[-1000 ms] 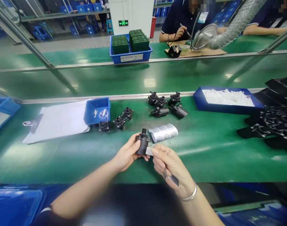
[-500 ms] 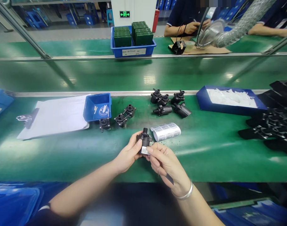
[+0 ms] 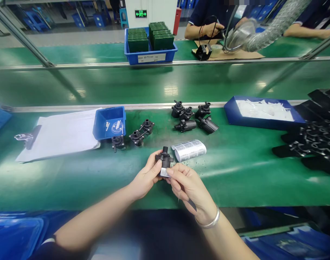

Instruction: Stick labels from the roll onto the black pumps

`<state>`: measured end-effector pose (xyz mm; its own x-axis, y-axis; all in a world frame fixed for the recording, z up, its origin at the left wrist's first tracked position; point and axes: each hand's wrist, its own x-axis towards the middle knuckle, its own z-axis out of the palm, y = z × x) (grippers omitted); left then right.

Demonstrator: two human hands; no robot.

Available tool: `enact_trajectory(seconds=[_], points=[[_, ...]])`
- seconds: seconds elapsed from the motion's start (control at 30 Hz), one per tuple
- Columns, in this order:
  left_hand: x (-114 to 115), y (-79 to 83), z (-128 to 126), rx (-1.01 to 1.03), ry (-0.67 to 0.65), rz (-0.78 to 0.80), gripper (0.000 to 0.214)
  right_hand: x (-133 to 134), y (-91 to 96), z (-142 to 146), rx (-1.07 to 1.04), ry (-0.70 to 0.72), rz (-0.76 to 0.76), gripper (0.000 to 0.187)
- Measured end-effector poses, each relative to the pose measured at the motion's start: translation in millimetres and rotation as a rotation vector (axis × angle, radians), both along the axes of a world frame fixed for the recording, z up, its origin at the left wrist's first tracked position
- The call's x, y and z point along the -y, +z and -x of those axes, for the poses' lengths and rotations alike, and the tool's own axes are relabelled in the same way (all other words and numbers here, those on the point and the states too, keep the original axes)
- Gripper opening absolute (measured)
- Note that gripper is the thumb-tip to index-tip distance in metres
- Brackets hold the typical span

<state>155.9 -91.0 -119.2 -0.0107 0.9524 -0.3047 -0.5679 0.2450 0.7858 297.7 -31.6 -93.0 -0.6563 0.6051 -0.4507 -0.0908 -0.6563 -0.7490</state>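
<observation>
My left hand (image 3: pixel 147 177) is closed around a small black pump (image 3: pixel 164 158), its outlet pointing up. A white label (image 3: pixel 164 172) lies on the lower side of the pump's body. The thumb and index finger of my right hand (image 3: pixel 190 186) press on the label's right edge. Tucked under that hand's other fingers is a thin dark tool (image 3: pixel 192 205) with a fine tip; its kind is mostly hidden. Just beyond my hands lies a curled sheet of labels (image 3: pixel 189 150). Several more black pumps (image 3: pixel 185 125) stand or lie behind it, and others (image 3: pixel 137 137) are to the left.
A blue bin (image 3: pixel 109 122) with small white parts overlaps a clipboard with paper (image 3: pixel 61 133). To the right are a blue box of white strips (image 3: pixel 265 111) and a heap of black parts (image 3: pixel 316 141). Across the bench, a person (image 3: pixel 205 30) works near a flexible duct (image 3: pixel 275 29).
The whole view has shifted slightly. Both hands keep the same hold on the pump and label. The person across the bench has moved a hand.
</observation>
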Motion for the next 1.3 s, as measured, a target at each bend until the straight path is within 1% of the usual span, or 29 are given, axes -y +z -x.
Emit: enact_trajectory(seconds=[0.37,0.6,0.73,0.87,0.97,1.03,1.1,1.17,1.2,1.23,1.3], points=[[1,1.4,1,-0.010,-0.020,-0.013,0.046,1,-1.4,-1,0.010,-0.004,0.009,0.029],[1,2.1,0,0.010,-0.015,-0.052,0.047,0,-0.1,0,0.011,0.002,0.021,0.030],[0,1.0,0,0.000,-0.010,-0.056,0.047,2,-0.8,-1,0.020,-0.003,-0.004,0.029],[-2,0.3,1,-0.036,0.033,-0.060,0.053,3,-3.5,-7,0.059,-0.025,-0.044,0.024],[-6,-0.6,0,-0.089,0.085,-0.075,0.060,2,-5.2,-14,0.101,-0.086,-0.043,0.033],[-9,0.1,-1,-0.127,0.142,-0.054,0.059,1,-5.5,-17,0.102,-0.088,-0.041,0.031],[-10,3.6,0,-0.135,0.165,-0.012,0.054,1,-5.0,-18,0.083,-0.067,-0.042,0.029],[-8,10.1,6,-0.134,0.134,0.006,0.044,1,-3.9,-20,0.052,-0.051,-0.036,0.027],[-5,13.7,11,-0.162,0.119,-0.011,0.040,0,-3.2,-21,0.032,-0.047,-0.027,0.027],[0,16.9,18,-0.221,0.112,-0.040,0.039,-1,-2.5,-23,0.009,-0.043,-0.018,0.026],[12,19.6,35,-0.418,0.143,-0.100,0.041,-5,-1.2,-27,-0.047,-0.039,-0.004,0.024]])
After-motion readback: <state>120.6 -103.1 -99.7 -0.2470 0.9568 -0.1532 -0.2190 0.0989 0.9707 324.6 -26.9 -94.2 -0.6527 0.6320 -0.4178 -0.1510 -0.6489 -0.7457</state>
